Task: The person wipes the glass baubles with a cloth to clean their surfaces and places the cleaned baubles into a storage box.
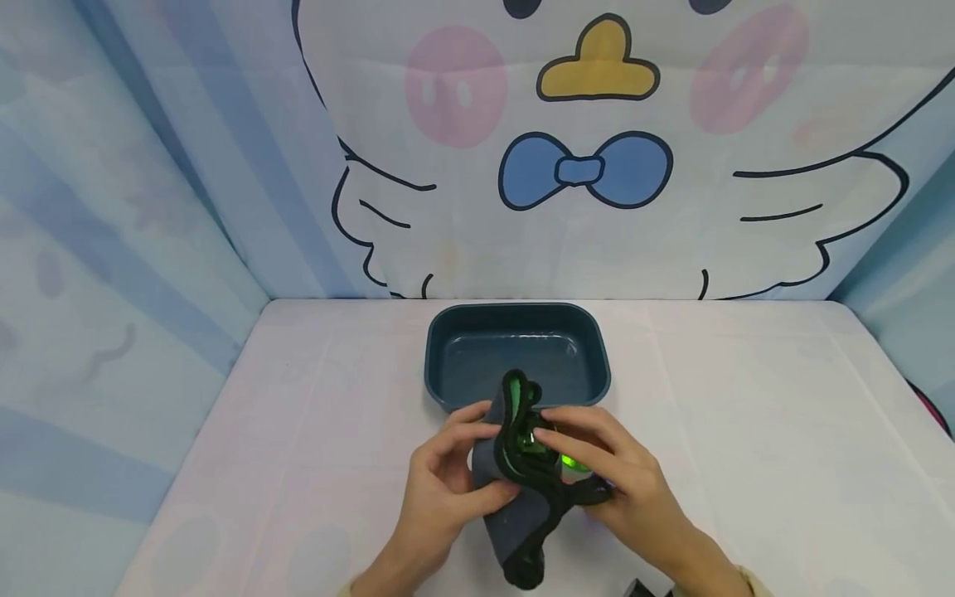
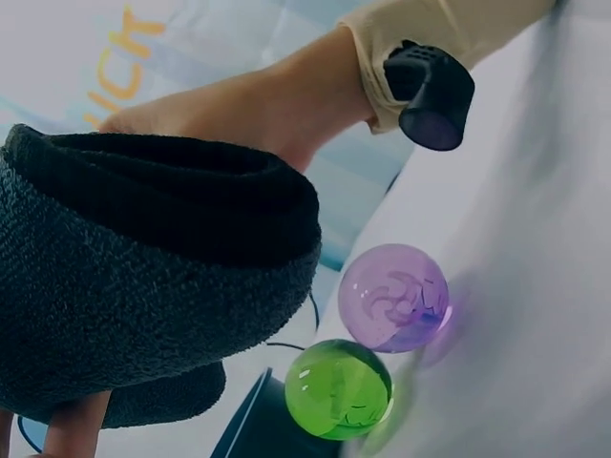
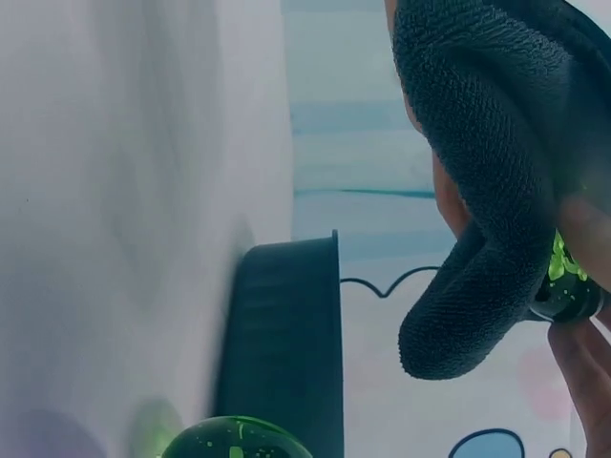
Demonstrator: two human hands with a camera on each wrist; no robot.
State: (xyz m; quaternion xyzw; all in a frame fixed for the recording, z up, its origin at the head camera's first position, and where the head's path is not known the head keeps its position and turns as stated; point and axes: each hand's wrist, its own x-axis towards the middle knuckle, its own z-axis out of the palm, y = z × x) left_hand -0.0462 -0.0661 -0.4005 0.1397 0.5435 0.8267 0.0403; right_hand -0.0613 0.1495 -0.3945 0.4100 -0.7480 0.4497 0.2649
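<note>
In front of a curtain (image 1: 585, 240) printed with a large white cartoon bird in a blue bow tie, a table (image 1: 753, 414) is spread with a pale cover. A dark blue, rounded rectangular basin (image 1: 515, 352) sits at its far edge, near the middle. On the near side of the basin, a folded dark grey-blue cloth (image 1: 515, 522) is held up off the table. The left hand (image 1: 443, 481) grips the cloth, thumb on the near face. The right hand (image 1: 634, 477) grasps a shiny green ball (image 3: 569, 298) against the cloth, which partly hides it. Beneath, on the table, rest a clear purple ball (image 2: 393, 298) and a second green ball (image 2: 336, 389), close together; whether they touch is hard to tell.
</note>
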